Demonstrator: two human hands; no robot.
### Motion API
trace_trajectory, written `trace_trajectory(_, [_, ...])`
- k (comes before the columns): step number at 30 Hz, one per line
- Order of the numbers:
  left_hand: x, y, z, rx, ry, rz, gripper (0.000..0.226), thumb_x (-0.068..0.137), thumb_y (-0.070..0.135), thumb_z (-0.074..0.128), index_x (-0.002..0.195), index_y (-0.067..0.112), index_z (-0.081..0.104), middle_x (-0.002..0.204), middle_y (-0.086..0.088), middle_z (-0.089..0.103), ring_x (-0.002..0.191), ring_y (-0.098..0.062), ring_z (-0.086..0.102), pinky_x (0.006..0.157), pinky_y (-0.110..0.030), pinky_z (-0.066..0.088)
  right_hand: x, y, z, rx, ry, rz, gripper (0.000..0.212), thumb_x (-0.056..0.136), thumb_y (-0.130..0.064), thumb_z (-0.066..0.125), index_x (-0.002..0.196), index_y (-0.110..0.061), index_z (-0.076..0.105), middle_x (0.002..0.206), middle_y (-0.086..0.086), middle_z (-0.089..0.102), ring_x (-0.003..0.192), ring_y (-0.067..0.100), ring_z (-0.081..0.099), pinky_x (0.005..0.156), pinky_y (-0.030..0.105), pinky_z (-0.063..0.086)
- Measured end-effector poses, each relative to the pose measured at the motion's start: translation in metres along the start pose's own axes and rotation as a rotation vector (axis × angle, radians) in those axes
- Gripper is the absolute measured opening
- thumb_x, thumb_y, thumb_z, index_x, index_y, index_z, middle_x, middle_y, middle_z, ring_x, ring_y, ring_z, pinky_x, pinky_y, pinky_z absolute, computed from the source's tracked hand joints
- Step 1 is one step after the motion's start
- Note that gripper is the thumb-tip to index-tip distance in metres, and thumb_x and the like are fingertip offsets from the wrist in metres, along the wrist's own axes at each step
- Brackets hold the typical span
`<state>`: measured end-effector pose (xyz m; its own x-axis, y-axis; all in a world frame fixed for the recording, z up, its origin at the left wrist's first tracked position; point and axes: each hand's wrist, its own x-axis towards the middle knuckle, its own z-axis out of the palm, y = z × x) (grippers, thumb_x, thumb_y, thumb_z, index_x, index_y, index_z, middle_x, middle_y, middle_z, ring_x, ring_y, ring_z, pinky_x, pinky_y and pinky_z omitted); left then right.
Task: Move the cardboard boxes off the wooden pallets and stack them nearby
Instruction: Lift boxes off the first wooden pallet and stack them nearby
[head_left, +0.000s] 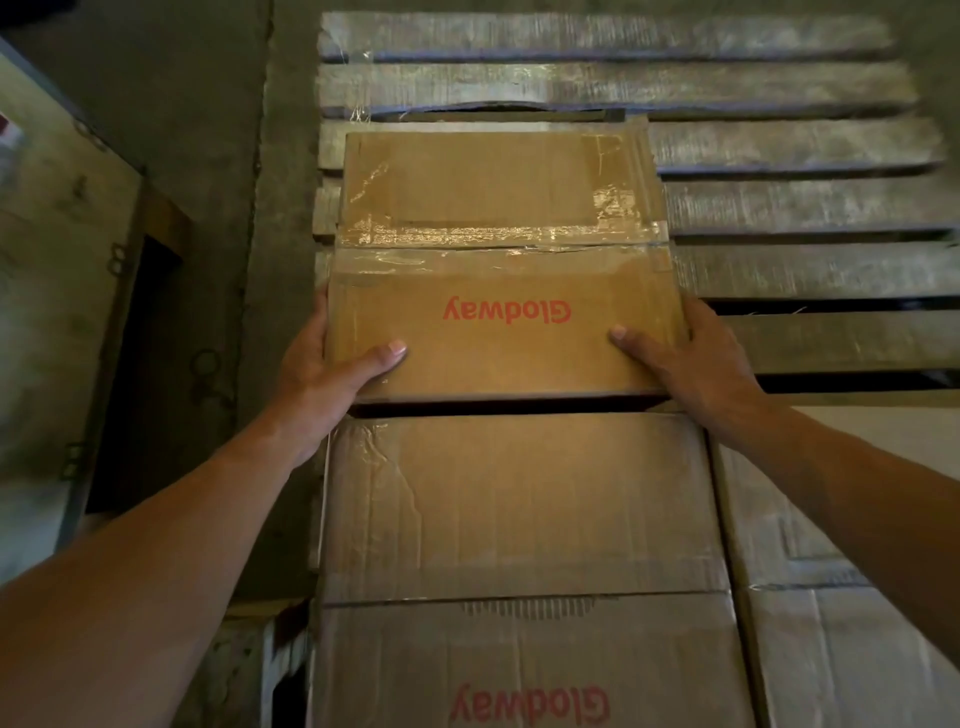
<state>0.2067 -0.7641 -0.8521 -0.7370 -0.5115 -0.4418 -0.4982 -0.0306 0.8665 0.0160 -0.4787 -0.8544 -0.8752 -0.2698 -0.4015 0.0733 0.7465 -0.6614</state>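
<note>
Left hand (332, 364) and right hand (685, 358) clasp the box (498, 291) between them, pallet (779, 208) beyond; the lift seems in hand; next likely calls for carrying it clear.

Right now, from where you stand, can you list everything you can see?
held box: one, brown cardboard with red Glodway print, centre, over the pallet slats.
near box: one, brown, red print, just below the held box.
right box: one, paler brown, lower right, beside the near box.
pallet: one, grey-brown wooden slats, top and right.
floor: grey concrete, left of the pallet.
pale panel: one, off-white with dark marks, far left; I cannot tell what it is.
left hand: grips the held box's left edge, thumb on top.
right hand: grips its right edge, thumb on top.
</note>
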Motion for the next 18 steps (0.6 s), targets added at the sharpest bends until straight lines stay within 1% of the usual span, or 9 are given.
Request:
trace_trajectory(1, [0.000,-0.003,0.000,0.000,0.005,-0.005,0.078,0.077,0.037,0.081,0.143,0.042,0.041,0.125,0.007,0.062,0.111,-0.008,0.063,0.086,-0.035,0.056,0.000,0.000,0.001,-0.036,-0.004,0.012,0.088,0.080,-0.063,0.072,0.151,-0.023,0.040,0.143,0.004,0.054,0.131,0.028,0.052,0.107,0.051,0.044])
trace_trajectory(3, [-0.003,-0.006,0.001,0.004,0.024,-0.018,0.078,0.075,0.038,0.082,0.142,0.042,0.042,0.122,0.010,0.065,0.107,-0.004,0.064,0.087,-0.034,0.056,0.000,0.000,0.002,-0.078,-0.006,0.028,0.086,0.080,-0.062,0.073,0.148,-0.019,0.042,0.141,0.005,0.056,0.129,0.029,0.053,0.104,0.047,0.046])
trace_trajectory(7, [-0.006,-0.010,0.003,0.011,0.032,-0.046,0.081,0.072,0.041,0.084,0.142,0.044,0.043,0.126,0.009,0.064,0.115,-0.011,0.062,0.095,-0.042,0.053,-0.001,0.003,0.004,-0.109,0.017,0.041,0.081,0.080,-0.062,0.073,0.142,-0.018,0.047,0.134,0.006,0.060,0.123,0.030,0.056,0.098,0.046,0.048])
trace_trajectory(10, [-0.008,-0.011,0.005,0.021,0.040,-0.073,0.080,0.071,0.045,0.085,0.141,0.044,0.045,0.127,0.009,0.064,0.117,-0.014,0.062,0.099,-0.048,0.052,-0.001,0.003,0.004,-0.132,0.023,0.047,0.079,0.081,-0.062,0.072,0.141,-0.017,0.048,0.132,0.007,0.061,0.122,0.030,0.057,0.091,0.041,0.045])
trace_trajectory(13, [-0.008,-0.010,0.006,0.029,0.041,-0.092,0.081,0.073,0.042,0.085,0.143,0.044,0.043,0.127,0.009,0.063,0.117,-0.014,0.061,0.097,-0.046,0.053,-0.001,0.004,0.005,-0.154,0.016,0.052,0.079,0.083,-0.061,0.071,0.143,-0.017,0.045,0.135,0.008,0.059,0.124,0.032,0.056,0.087,0.038,0.041])
trace_trajectory(15, [-0.010,-0.005,0.008,0.076,0.056,-0.111,0.080,0.074,0.040,0.084,0.144,0.038,0.043,0.126,0.009,0.062,0.116,-0.012,0.060,0.096,-0.042,0.052,0.000,0.003,0.005,-0.153,-0.003,0.061,0.081,0.083,-0.062,0.069,0.144,-0.017,0.042,0.138,0.009,0.057,0.126,0.033,0.055,0.088,0.039,0.041])
trace_trajectory(16, [-0.012,-0.001,0.011,0.108,0.073,-0.119,0.082,0.075,0.039,0.083,0.145,0.035,0.041,0.127,0.008,0.061,0.117,-0.014,0.058,0.098,-0.041,0.050,0.000,0.002,0.005,-0.156,-0.014,0.072,0.084,0.083,-0.063,0.069,0.146,-0.017,0.039,0.139,0.010,0.056,0.127,0.034,0.054,0.091,0.041,0.043])
trace_trajectory(17, [-0.013,0.003,0.013,0.156,0.100,-0.128,0.088,0.075,0.039,0.083,0.149,0.031,0.037,0.132,0.005,0.058,0.122,-0.018,0.056,0.101,-0.042,0.048,-0.001,0.000,0.005,-0.166,-0.019,0.086,0.088,0.083,-0.065,0.068,0.148,-0.016,0.035,0.142,0.012,0.054,0.129,0.037,0.052,0.096,0.045,0.045])
trace_trajectory(18, [-0.015,0.010,0.017,0.217,0.131,-0.135,0.096,0.076,0.039,0.082,0.155,0.026,0.028,0.141,0.000,0.053,0.131,-0.024,0.051,0.105,-0.043,0.044,-0.002,-0.002,0.004,-0.183,-0.018,0.101,0.091,0.083,-0.066,0.067,0.150,-0.016,0.031,0.143,0.013,0.052,0.130,0.039,0.051,0.100,0.049,0.046])
